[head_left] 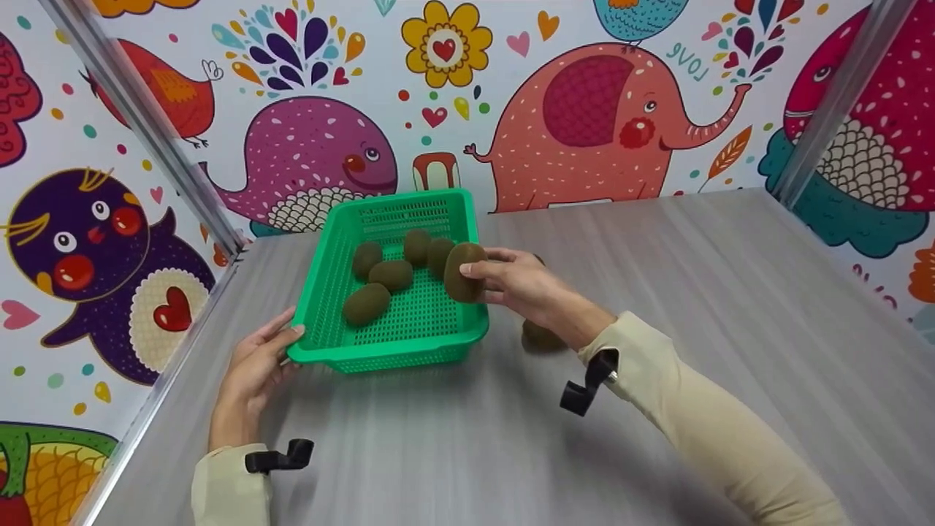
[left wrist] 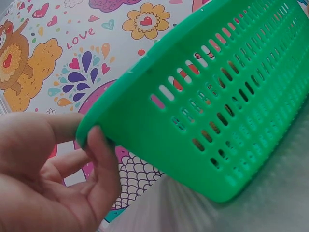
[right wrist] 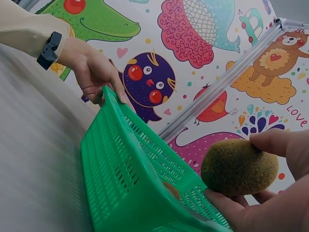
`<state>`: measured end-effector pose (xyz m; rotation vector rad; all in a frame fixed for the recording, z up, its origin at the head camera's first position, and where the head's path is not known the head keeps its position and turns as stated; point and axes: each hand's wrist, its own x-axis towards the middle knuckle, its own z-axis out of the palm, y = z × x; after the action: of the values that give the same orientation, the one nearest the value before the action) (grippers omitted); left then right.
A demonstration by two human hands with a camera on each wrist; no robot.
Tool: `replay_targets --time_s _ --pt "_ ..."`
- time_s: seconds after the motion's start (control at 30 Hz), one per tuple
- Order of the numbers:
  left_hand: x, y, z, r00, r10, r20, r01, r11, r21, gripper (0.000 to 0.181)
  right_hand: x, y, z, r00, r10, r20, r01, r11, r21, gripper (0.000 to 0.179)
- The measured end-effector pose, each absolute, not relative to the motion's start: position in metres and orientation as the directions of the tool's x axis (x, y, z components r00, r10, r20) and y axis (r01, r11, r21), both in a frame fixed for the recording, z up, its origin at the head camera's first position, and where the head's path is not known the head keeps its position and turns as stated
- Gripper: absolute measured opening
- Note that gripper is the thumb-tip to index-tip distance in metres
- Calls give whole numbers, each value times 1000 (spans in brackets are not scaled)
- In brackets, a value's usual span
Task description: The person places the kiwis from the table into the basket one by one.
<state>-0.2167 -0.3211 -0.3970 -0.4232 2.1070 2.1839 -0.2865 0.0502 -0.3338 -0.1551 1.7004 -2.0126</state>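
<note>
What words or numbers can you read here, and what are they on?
"LOVE": on the picture wall, both wrist views.
"LOVE", backwards: above the elephant's trunk, head view.
Pink lettering, far right of head view: too blurred to read.
I see none on the basket or kiwis.

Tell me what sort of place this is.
Probably a small booth set up for tabletop work: cartoon-printed panels on three sides, metal-looking posts at the corners, and a grey tabletop.
</note>
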Motion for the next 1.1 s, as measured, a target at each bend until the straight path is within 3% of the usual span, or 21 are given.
replay_targets --time_s 1.1 --pt "-217 -321 -397 -950 -154 -272 -265 -66 962 65 -321 -15 -343 -816 -470 -336 409 -60 -910 60"
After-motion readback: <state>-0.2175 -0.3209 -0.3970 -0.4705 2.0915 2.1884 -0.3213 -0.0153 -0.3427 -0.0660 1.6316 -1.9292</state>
